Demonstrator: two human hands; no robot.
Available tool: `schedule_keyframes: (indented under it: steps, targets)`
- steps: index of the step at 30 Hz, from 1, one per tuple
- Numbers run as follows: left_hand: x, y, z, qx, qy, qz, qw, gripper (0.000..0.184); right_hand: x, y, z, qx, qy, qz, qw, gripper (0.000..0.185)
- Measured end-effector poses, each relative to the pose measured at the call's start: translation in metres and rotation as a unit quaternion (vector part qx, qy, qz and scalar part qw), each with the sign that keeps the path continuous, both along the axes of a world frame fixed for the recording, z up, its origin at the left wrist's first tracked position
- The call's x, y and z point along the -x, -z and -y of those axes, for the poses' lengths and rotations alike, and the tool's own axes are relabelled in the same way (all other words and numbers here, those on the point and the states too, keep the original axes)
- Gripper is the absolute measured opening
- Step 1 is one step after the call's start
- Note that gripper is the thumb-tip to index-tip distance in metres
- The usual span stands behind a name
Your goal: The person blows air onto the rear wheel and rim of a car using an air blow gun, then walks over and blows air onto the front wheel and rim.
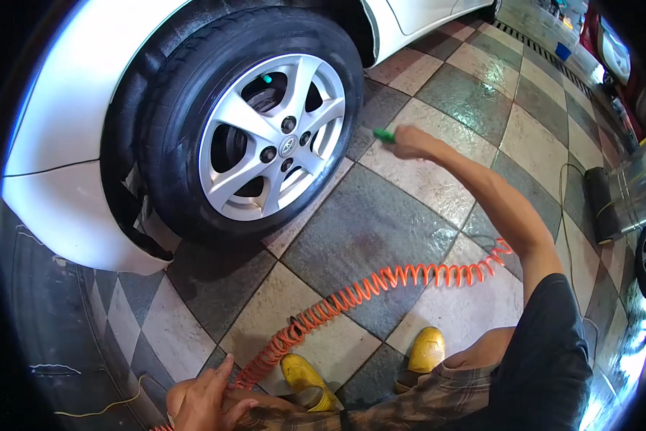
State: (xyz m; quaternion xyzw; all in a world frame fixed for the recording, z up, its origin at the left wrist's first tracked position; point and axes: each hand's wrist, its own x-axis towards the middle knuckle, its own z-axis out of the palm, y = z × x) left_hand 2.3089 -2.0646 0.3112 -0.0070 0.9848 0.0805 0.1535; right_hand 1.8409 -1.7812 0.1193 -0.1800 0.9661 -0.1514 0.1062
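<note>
My right hand [410, 142], at the end of an outstretched arm, is closed around a small green tool [384, 135] whose tip points at the car wheel. The silver alloy rim [283, 144] and black tire [172, 154] are to its left, apart from the tool. My left hand [202, 402] is low in the view near my knee, its fingers apart. Beside it an orange coiled hose [366, 289] stretches over the floor towards the right, below my right forearm. A teal valve cap [267, 78] shows at the top of the rim.
The white car body [71, 129] surrounds the wheel. My yellow boots [427, 349] stand on the wet checkered tile floor [366, 223]. A metal cylinder [635, 190], a thin cable [563, 215] and a red vehicle [603, 36] are at the right. Farther back is a blue bucket [563, 51].
</note>
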Motion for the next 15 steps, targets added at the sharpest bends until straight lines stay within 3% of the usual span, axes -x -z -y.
schedule_keyframes:
  steps: [1, 2, 3, 5, 7, 9, 13, 15]
  targets:
    - [0.002, 0.0, 0.0, 0.001, 0.0, -0.002, 1.0, 0.078, -0.001, -0.009, 0.0, -0.056, -0.024, 0.124, 0.99, 0.06]
    - [0.002, -0.002, -0.001, 0.005, -0.008, 0.011, 1.0, 0.079, 0.004, 0.026, -0.004, 0.002, -0.045, -0.1, 0.994, 0.063]
    - [0.001, -0.002, -0.001, 0.009, -0.017, 0.024, 1.0, 0.079, 0.0, 0.018, -0.001, 0.002, -0.046, -0.098, 0.994, 0.063]
    - [0.0, 0.0, 0.001, 0.001, -0.01, 0.018, 1.0, 0.08, -0.008, -0.017, 0.005, -0.005, -0.028, 0.123, 0.992, 0.062]
    - [0.001, -0.001, 0.001, -0.002, 0.0, 0.016, 1.0, 0.08, 0.0, 0.007, 0.01, -0.058, -0.045, 0.125, 0.989, 0.059]
    - [0.002, -0.004, -0.003, 0.016, -0.002, 0.018, 1.0, 0.08, -0.001, 0.016, 0.013, 0.022, -0.046, -0.04, 0.998, 0.054]
    - [-0.001, 0.001, 0.0, -0.005, -0.015, 0.004, 1.0, 0.079, -0.015, 0.021, 0.024, -0.029, -0.079, -0.023, 0.996, 0.049]
    - [0.0, 0.0, -0.001, -0.004, -0.02, 0.018, 1.0, 0.079, -0.013, 0.02, 0.026, -0.072, -0.163, 0.06, 0.982, 0.046]
